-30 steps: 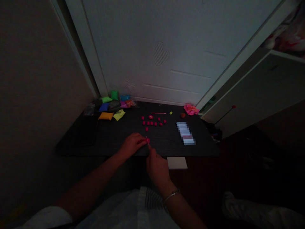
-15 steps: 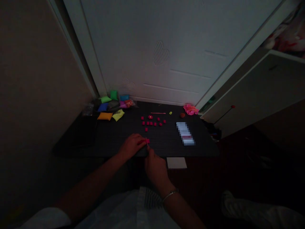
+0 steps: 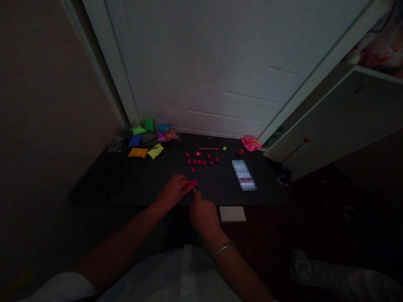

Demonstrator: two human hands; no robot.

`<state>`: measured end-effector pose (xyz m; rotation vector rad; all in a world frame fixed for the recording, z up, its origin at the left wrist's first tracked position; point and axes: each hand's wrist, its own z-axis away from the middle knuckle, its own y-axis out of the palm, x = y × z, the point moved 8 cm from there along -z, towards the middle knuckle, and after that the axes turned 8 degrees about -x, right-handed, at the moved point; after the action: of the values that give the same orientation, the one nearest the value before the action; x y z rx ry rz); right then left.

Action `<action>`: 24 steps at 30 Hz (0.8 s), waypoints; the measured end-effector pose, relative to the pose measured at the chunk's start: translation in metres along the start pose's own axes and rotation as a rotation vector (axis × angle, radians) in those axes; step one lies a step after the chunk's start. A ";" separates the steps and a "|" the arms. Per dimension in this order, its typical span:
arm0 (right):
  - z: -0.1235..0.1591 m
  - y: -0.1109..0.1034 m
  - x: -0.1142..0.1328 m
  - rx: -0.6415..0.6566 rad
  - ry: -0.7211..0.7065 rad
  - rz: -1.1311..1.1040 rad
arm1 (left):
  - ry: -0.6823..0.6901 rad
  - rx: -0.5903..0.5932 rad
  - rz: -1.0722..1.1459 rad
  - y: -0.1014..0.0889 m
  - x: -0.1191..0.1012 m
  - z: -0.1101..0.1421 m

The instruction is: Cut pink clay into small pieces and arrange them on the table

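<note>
At the dark table's front edge, my left hand (image 3: 171, 193) presses its fingers on a strip of red-pink clay (image 3: 195, 183). My right hand (image 3: 204, 214) is closed around a thin clay knife (image 3: 193, 183), whose narrow pale blade stands across the strip just beyond my left fingertips. A short end of the strip shows to the right of the blade. In the dim light I cannot tell how deep the blade is in the clay. Farther back lie several small red-pink clay pieces (image 3: 198, 162), with a lone one (image 3: 192, 170) closer to my hands.
Colourful clay packets (image 3: 137, 152) are heaped at the table's back left. A thin pink stick (image 3: 208, 148), a small yellow-green lump (image 3: 224, 148), a reddish ball (image 3: 240, 151) and a crumpled pink thing (image 3: 251, 143) lie along the back. A blurred-out phone-like rectangle (image 3: 243, 175) lies at right.
Hardly anything differs. The whole view has shifted very slightly, and the blade still stands across the clay strip with both hands in nearly the same place.
</note>
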<state>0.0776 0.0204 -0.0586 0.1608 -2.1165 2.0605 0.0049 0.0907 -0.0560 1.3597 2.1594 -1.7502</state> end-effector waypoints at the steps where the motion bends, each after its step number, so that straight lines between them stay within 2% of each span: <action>1: -0.002 -0.001 -0.001 0.002 0.009 0.003 | 0.001 0.001 -0.002 0.000 0.000 0.000; 4: -0.003 -0.001 -0.003 0.007 0.024 0.009 | 0.007 -0.003 -0.008 0.000 -0.001 0.001; 12: 0.017 0.004 -0.003 0.010 -0.018 0.019 | 0.017 0.013 -0.010 0.000 -0.002 0.002; 18: -0.003 -0.003 0.000 -0.020 -0.019 0.061 | 0.019 0.002 0.004 -0.002 -0.002 0.002; 21: -0.003 -0.003 0.000 -0.013 -0.031 0.063 | -0.008 -0.022 -0.012 -0.005 -0.002 0.003; 24: 0.008 0.000 -0.001 -0.013 -0.044 0.040 | -0.084 -0.076 -0.035 -0.010 0.005 0.003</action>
<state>0.0786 0.0120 -0.0587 0.1647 -2.1755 2.0836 -0.0058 0.0915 -0.0513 1.2159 2.1938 -1.6861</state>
